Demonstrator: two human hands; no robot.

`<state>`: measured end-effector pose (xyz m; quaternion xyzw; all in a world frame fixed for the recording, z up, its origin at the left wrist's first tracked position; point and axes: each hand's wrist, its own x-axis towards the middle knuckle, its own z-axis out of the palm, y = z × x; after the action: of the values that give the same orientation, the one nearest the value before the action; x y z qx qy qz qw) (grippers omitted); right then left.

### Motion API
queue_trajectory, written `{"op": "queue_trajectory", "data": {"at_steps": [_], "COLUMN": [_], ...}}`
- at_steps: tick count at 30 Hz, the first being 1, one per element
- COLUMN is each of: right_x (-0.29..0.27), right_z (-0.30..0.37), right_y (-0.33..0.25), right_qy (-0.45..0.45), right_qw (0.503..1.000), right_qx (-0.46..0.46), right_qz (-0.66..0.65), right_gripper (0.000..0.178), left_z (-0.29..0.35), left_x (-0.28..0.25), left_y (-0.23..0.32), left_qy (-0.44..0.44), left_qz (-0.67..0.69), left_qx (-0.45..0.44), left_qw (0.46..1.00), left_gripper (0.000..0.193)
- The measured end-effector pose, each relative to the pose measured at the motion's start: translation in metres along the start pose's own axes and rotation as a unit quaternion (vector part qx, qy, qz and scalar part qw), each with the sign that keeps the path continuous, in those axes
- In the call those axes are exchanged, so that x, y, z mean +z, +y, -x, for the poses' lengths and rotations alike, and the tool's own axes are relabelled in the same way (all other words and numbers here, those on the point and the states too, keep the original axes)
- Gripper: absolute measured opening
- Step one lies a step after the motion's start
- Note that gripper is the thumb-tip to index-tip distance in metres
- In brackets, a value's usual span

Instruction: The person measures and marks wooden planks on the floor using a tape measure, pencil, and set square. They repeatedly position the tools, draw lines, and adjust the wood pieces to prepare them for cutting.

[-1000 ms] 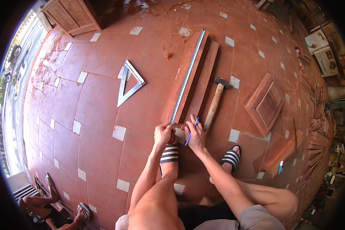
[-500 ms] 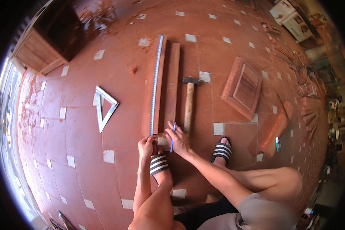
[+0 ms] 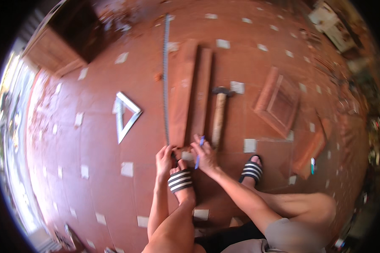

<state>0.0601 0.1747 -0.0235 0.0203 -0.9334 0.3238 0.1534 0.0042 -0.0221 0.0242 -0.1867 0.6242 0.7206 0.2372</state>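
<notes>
My left hand (image 3: 163,161) is closed on a tape measure. Its long, thin blade (image 3: 165,80) stretches away from me, just left of a reddish wooden board (image 3: 185,92). Part of the dark case is hidden by my fingers. A blue pen (image 3: 197,162) is gripped in my right hand (image 3: 207,157), near the close ends of the boards. Against the first board's right side lies a second, narrower board (image 3: 203,84). A hammer (image 3: 218,118) with a wooden handle rests on the floor to the right of both.
A metal triangle square (image 3: 124,120) lies on the tiled floor at left. To the right are a panelled wooden piece (image 3: 278,101) and a wood block (image 3: 310,154) with a green-white marker (image 3: 313,166). A wooden cabinet (image 3: 55,52) stands far left.
The tape blade has come off the board's top and shifted left, beside it. My left hand still grips the tape measure and my right the pen. The view has shifted slightly.
</notes>
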Motion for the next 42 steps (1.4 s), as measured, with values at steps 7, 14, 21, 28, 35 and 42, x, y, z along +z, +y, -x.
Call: {"op": "queue_trajectory", "data": {"at_steps": [7, 14, 21, 28, 35, 42], "right_x": [0.001, 0.002, 0.002, 0.001, 0.002, 0.000], "right_z": [-0.002, 0.002, -0.001, 0.001, 0.000, -0.001], "right_y": [-0.002, 0.002, 0.001, 0.004, 0.002, -0.003], "right_qy": [-0.017, -0.029, -0.032, -0.040, -0.037, -0.015], "right_qw": [1.000, 1.000, 0.999, 0.999, 0.999, 1.000], "right_qx": [-0.011, -0.010, -0.025, -0.027, -0.027, -0.015], "right_qz": [0.004, 0.003, 0.010, 0.018, 0.008, 0.010], "right_gripper": [0.026, 0.029, 0.027, 0.030, 0.028, 0.027], "left_z": [-0.005, -0.002, -0.001, -0.018, -0.028, -0.023], "left_x": [-0.018, -0.028, -0.031, -0.053, -0.066, -0.078], "left_y": [-0.020, -0.030, -0.036, -0.036, -0.008, -0.030], "left_qy": [0.030, 0.051, 0.084, 0.118, 0.156, 0.125], "left_qz": [0.060, 0.084, 0.079, 0.113, 0.063, -0.057], "left_qx": [-0.003, -0.036, -0.044, -0.036, -0.083, -0.117], "left_qw": [0.998, 0.995, 0.992, 0.986, 0.982, 0.984], "left_gripper": [0.036, 0.034, 0.032, 0.032, 0.026, 0.025]}}
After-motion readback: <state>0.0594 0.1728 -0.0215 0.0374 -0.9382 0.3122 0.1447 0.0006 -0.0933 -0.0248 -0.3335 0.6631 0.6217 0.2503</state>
